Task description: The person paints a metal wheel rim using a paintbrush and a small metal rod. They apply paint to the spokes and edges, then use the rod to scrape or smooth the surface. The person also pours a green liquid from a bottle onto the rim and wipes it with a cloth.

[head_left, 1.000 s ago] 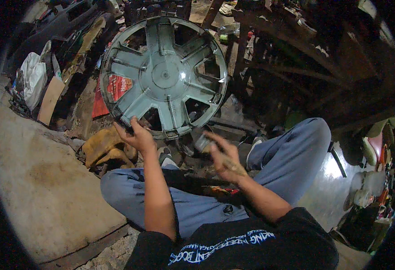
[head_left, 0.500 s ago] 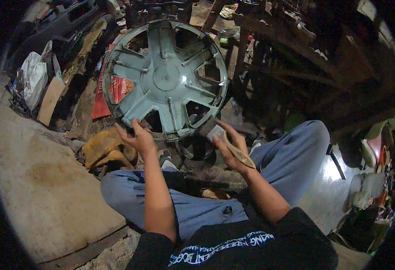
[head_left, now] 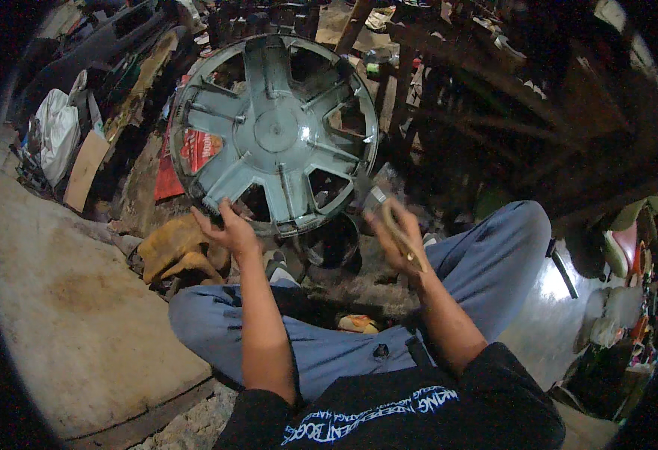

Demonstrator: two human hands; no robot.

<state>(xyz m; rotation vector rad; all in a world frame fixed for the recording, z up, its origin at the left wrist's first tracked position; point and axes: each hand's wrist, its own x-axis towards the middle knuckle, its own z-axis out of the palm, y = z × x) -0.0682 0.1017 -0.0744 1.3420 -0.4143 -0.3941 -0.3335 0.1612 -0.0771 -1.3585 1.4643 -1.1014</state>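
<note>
A grey-green wheel cover (head_left: pixel 275 133) with wide spokes is held up in front of me, its ribbed side facing me. My left hand (head_left: pixel 231 229) grips its lower left rim, thumb on the near face. In my right hand (head_left: pixel 396 236) is a paintbrush (head_left: pixel 402 238) with a pale wooden handle and metal ferrule. Its dark bristles, slightly blurred, are at the cover's lower right rim; I cannot tell whether they touch. Below the cover, between my legs, stands a dark round container (head_left: pixel 330 244), partly hidden by the rim.
A crumpled yellow-brown cloth (head_left: pixel 183 247) lies by my left knee. Flat tan board (head_left: pixel 81 307) spreads at the left. A red printed sheet (head_left: pixel 168 172) shows behind the cover. Dark wooden beams (head_left: pixel 509 97) stand at the right, with assorted clutter along the right edge.
My right hand has moved slightly right and the brush has gone up along the cover's lower right rim. More of the dark container shows. My left hand and the cover have barely moved.
</note>
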